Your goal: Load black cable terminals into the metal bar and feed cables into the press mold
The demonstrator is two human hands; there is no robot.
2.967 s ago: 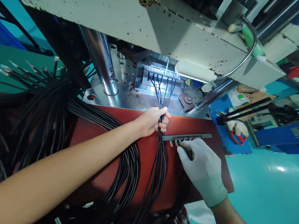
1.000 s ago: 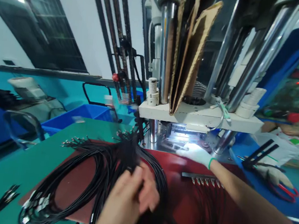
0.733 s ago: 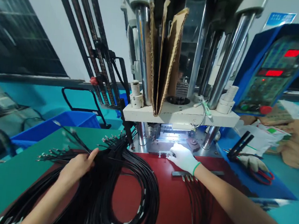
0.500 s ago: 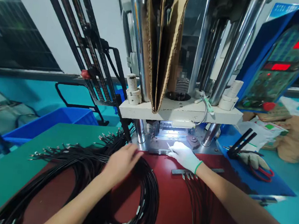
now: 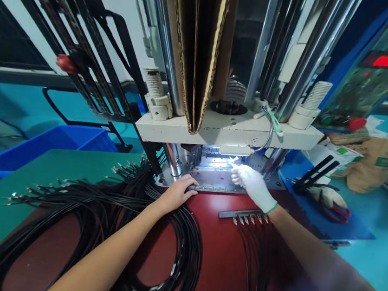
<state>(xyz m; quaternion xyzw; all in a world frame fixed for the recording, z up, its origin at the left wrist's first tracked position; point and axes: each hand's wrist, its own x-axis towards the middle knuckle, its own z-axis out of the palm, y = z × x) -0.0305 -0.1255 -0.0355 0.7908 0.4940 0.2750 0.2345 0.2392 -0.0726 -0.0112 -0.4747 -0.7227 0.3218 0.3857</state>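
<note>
My bare left hand (image 5: pixel 177 193) grips the left end of a slotted metal bar (image 5: pixel 217 189), fingers and thumb on either side of it. The bar lies along the front edge of the press's metal bed (image 5: pixel 211 177). My right hand (image 5: pixel 252 184), in a white glove with a green cuff, pinches a small, branched white piece (image 5: pixel 234 161) in front of the lit opening. Below that hand, a second metal bar (image 5: pixel 242 213) carries a row of metal cable ends, with black cables (image 5: pixel 260 265) hanging from it.
Coiled black cables (image 5: pixel 191 243) cover the left of the red work surface (image 5: pixel 216 255). The press's white plate (image 5: pixel 223 137) and steel columns stand ahead, with folded cardboard (image 5: pixel 197 71) between them. Red-handled scissors (image 5: pixel 338 215) and a glove (image 5: pixel 328 198) lie right, beside a black holder (image 5: pixel 312 182).
My left hand has moved right and taken hold of the bar's left end. My right hand has lifted away from the bar toward the lit opening with the white piece. The view has shifted.
</note>
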